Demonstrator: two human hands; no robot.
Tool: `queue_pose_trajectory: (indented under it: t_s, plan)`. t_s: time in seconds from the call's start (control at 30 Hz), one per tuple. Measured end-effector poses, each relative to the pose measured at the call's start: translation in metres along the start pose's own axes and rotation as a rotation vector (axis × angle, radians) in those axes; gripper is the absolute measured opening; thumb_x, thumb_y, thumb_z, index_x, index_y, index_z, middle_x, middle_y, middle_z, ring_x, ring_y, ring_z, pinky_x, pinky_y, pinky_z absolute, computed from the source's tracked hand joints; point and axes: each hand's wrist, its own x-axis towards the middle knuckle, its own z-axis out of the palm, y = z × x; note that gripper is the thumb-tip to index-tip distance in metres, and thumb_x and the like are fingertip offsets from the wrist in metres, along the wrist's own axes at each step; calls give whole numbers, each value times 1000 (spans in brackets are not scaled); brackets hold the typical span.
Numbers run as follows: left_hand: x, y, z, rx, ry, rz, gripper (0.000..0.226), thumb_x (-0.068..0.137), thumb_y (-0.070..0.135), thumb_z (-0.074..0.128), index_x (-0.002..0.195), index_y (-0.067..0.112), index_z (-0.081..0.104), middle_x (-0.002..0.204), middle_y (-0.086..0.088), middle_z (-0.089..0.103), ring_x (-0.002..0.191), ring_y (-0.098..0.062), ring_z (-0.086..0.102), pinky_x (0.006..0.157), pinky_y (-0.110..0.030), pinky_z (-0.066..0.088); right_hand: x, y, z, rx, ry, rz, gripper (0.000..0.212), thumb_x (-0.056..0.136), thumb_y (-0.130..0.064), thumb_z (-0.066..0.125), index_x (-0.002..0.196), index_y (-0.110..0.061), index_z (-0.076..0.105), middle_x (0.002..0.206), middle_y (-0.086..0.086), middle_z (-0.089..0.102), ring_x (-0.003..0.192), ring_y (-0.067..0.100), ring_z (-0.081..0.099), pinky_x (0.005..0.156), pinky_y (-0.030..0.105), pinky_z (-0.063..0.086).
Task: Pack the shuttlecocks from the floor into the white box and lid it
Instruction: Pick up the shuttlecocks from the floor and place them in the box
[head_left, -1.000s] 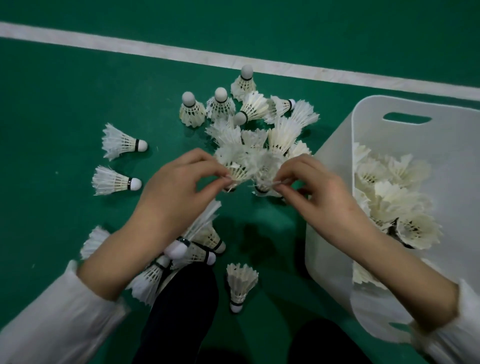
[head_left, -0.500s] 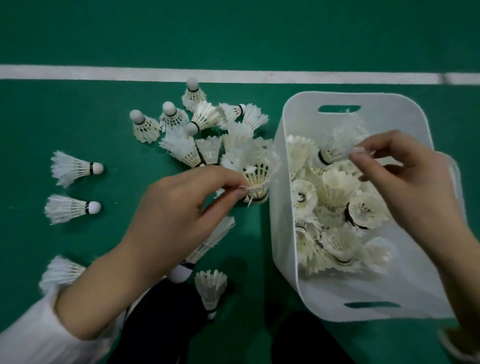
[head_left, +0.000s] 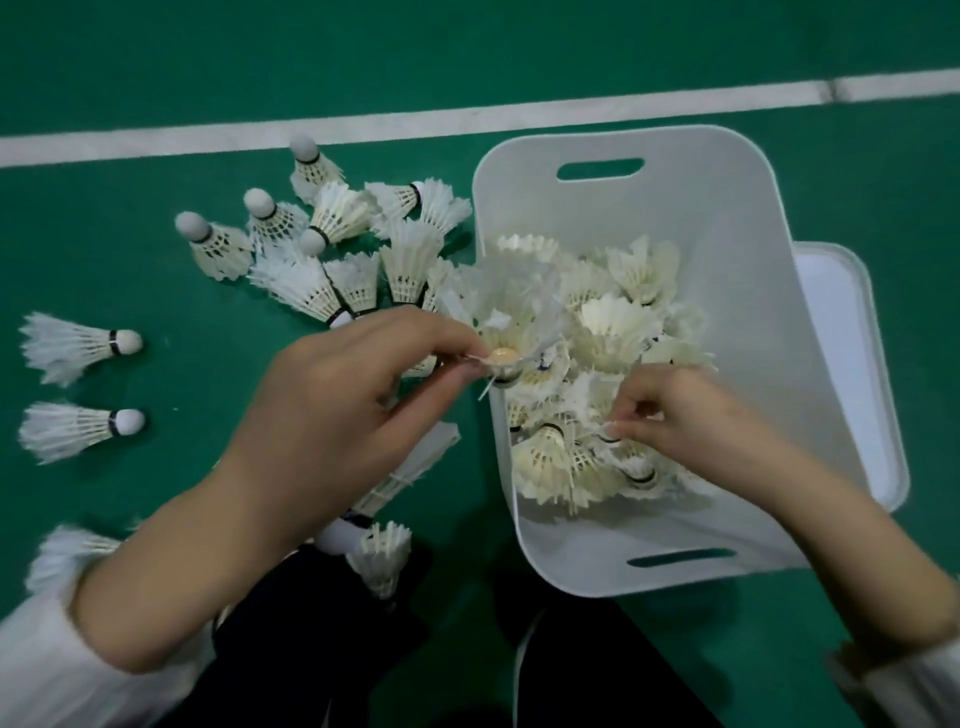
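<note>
The white box (head_left: 727, 218) stands on the green floor with a heap of shuttlecocks (head_left: 608, 332) inside. My left hand (head_left: 343, 395) pinches one shuttlecock (head_left: 506, 332) by its feathers right over the box's left rim. Low inside the box, my right hand (head_left: 675, 410) has its fingertips closed on the feathers of a shuttlecock (head_left: 618, 441) lying in the pile. Several loose shuttlecocks (head_left: 332, 249) cluster on the floor left of the box. The white lid (head_left: 852, 374) lies flat behind the box's right wall.
Two shuttlecocks (head_left: 78, 345) lie apart at the far left, another (head_left: 382, 556) near my knees, and one at the bottom left by my sleeve. A white court line (head_left: 363, 127) crosses the floor beyond the box. My dark trouser legs fill the bottom edge.
My right hand went down from above the box into the pile with its shuttlecock. My left hand carried its shuttlecock rightward to the box's rim.
</note>
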Motion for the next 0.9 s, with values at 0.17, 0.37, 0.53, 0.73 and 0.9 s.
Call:
queue_pose_trajectory:
  t_s: [0.17, 0.37, 0.53, 0.73, 0.9]
  plan:
    - [2, 6, 2, 13, -29, 27, 15, 85, 16, 59, 91, 8, 70, 66, 32, 36, 73, 28, 41, 66, 5, 28, 4, 4, 8, -140, -55, 17, 19, 84, -24, 65, 102, -20, 65, 95, -6, 59, 82, 9, 50, 64, 19, 35]
    - [6, 10, 6, -15, -62, 54, 18, 85, 18, 57, 91, 6, 70, 66, 32, 33, 72, 27, 40, 67, 6, 27, -24, -13, -28, 88, 270, -107, 28, 83, -28, 63, 111, -29, 59, 108, -14, 56, 81, 3, 59, 78, 28, 50]
    - [5, 11, 11, -28, -115, 39, 20, 88, 24, 54, 92, 11, 68, 81, 29, 43, 72, 26, 40, 66, 5, 28, -42, -46, -46, 388, 325, -383, 49, 85, -31, 61, 126, -46, 40, 95, -13, 59, 80, 9, 59, 66, 13, 47]
    - [3, 11, 8, -36, -66, 10, 14, 88, 23, 57, 89, 12, 66, 77, 28, 46, 66, 20, 42, 63, 3, 29, -23, -49, -34, 106, 311, -536, 25, 90, -28, 41, 99, -16, 61, 83, -23, 48, 74, -8, 48, 70, 11, 41]
    - [1, 5, 1, -114, 85, -110, 17, 92, 35, 42, 95, 23, 53, 78, 11, 63, 55, 1, 52, 50, -7, 36, -29, -22, -55, 109, 441, -312, 22, 91, -30, 49, 94, -15, 64, 81, -14, 57, 75, 5, 53, 70, 14, 42]
